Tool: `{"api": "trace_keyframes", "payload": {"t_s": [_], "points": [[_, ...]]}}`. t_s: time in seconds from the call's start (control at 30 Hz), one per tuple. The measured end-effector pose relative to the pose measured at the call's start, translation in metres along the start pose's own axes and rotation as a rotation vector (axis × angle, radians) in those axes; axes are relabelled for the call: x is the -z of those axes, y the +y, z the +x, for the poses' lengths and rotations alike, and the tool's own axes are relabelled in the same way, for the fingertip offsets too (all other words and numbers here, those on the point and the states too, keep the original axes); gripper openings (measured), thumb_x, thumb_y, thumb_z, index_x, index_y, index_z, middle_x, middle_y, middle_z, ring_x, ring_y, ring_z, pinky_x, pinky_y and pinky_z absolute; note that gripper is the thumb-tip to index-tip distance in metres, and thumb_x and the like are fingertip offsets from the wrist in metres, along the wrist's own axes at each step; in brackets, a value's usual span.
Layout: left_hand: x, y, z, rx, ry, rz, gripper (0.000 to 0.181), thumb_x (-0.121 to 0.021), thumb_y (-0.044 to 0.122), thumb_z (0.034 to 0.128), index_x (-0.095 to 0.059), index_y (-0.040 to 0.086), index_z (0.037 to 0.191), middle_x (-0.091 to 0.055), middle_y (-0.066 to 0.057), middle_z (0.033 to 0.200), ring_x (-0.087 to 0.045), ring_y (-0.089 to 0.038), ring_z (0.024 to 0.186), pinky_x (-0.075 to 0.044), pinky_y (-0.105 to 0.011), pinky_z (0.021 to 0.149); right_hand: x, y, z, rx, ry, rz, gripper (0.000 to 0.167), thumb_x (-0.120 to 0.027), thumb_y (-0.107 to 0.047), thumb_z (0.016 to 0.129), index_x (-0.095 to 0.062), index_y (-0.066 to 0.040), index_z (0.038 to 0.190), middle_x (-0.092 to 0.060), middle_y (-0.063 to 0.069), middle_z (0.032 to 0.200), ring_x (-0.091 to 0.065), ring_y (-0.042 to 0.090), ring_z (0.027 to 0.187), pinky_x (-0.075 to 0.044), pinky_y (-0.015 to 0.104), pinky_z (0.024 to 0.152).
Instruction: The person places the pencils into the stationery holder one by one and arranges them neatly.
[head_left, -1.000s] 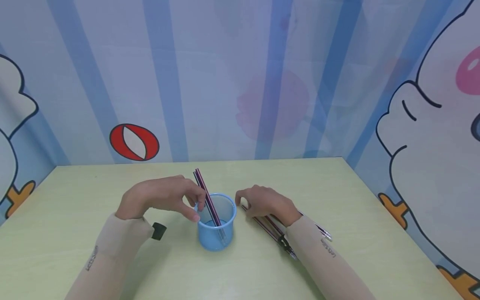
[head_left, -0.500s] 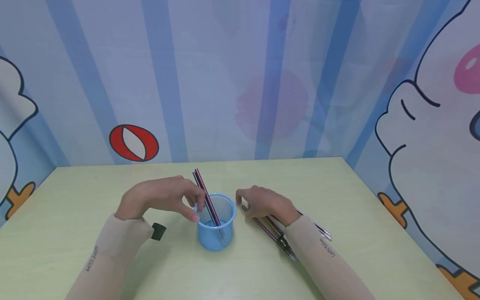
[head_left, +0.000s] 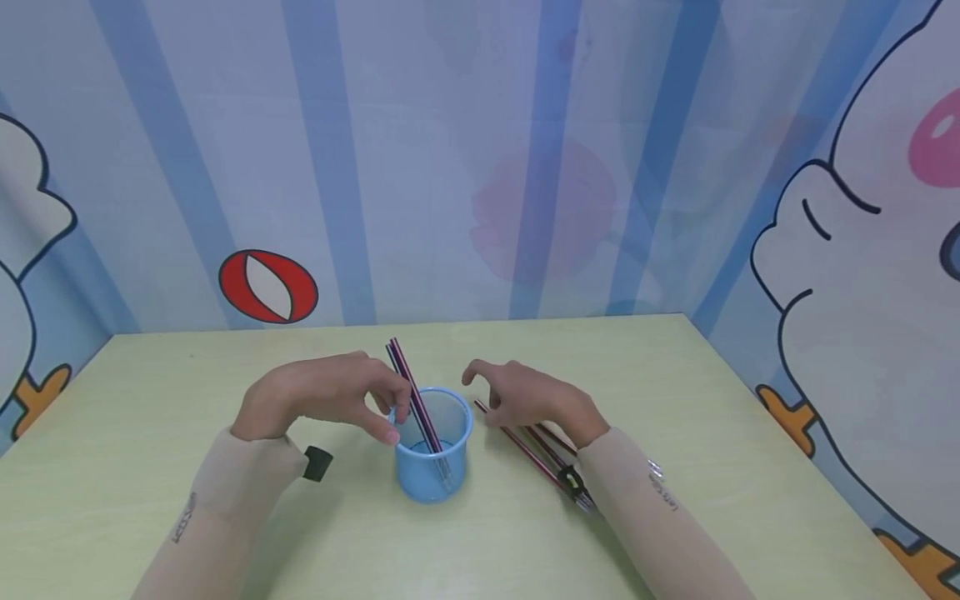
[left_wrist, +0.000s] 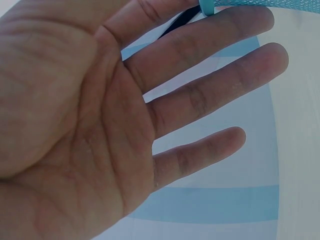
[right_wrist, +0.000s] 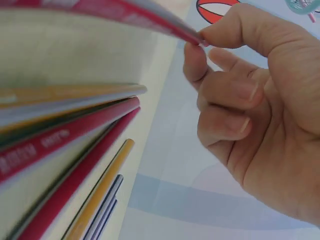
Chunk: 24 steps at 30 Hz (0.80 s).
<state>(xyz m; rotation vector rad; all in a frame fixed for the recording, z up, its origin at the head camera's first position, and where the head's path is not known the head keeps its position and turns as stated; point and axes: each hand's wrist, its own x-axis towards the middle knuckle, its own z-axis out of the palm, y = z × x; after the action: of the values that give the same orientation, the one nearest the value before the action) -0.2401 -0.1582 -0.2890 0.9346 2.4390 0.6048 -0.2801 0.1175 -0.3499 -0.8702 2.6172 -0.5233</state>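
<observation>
A light blue cup [head_left: 432, 483] stands upright on the table, with a pair of striped pencils [head_left: 408, 387] leaning inside against its back left rim. My left hand [head_left: 326, 392] holds the cup's left rim between thumb and forefinger; in the left wrist view its other fingers lie nearly straight beside the blue mesh wall [left_wrist: 295, 5]. To the cup's right, my right hand [head_left: 525, 396] pinches the end of a red pencil [right_wrist: 135, 20] between thumb and finger. Several more striped pencils, red [right_wrist: 80, 130] and yellow [right_wrist: 115, 165], lie below it, partly hidden by the sleeve in the head view.
The pale yellow table [head_left: 187, 375] ends at a blue striped curtain [head_left: 420, 167]. A small black square piece [head_left: 317, 462] sits by the left cuff. Another dark piece [head_left: 572, 481] shows beside the right cuff, over the pencils.
My right hand has lifted slightly, with one finger reaching farther out to the left. A pencil's end now shows farther left, near the cup. The left hand and cup stay put.
</observation>
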Motion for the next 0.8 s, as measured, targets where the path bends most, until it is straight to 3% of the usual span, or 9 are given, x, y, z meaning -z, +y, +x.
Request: {"api": "trace_keyframes", "payload": {"t_s": [0.17,0.37,0.8], "points": [[0.000,0.001,0.001,0.008,-0.005,-0.010,0.016,-0.081,0.024,0.0861,-0.068,0.017,0.094,-0.070,0.000,0.115,-0.065,-0.019,0.106,-0.054,-0.040,0.088,0.006,-0.002,-0.002,0.068,0.011,0.004,0.060,-0.064,-0.008,0.092,-0.044,-0.019,0.147,-0.068,-0.002,0.087,-0.064,0.015,0.068,-0.053,0.030,0.066],[0.000,0.001,0.001,0.000,-0.005,-0.005,0.016,-0.081,0.025,0.0861,-0.068,0.020,0.093,-0.070,-0.001,0.115,-0.065,-0.019,0.106,-0.055,-0.040,0.088,0.015,-0.006,-0.008,0.124,0.070,0.029,0.053,-0.060,-0.007,0.090,-0.051,-0.023,0.141,-0.066,-0.003,0.088,-0.057,0.014,0.059,-0.050,0.030,0.061],[0.000,0.001,0.000,-0.015,-0.003,0.001,0.016,-0.080,0.026,0.0865,-0.068,0.020,0.093,-0.070,0.000,0.115,-0.065,-0.020,0.106,-0.055,-0.041,0.088,0.030,-0.014,-0.018,0.214,0.151,0.039,0.041,-0.059,-0.005,0.091,-0.059,-0.020,0.129,-0.067,-0.006,0.086,-0.054,0.012,0.061,-0.046,0.027,0.058]]}}
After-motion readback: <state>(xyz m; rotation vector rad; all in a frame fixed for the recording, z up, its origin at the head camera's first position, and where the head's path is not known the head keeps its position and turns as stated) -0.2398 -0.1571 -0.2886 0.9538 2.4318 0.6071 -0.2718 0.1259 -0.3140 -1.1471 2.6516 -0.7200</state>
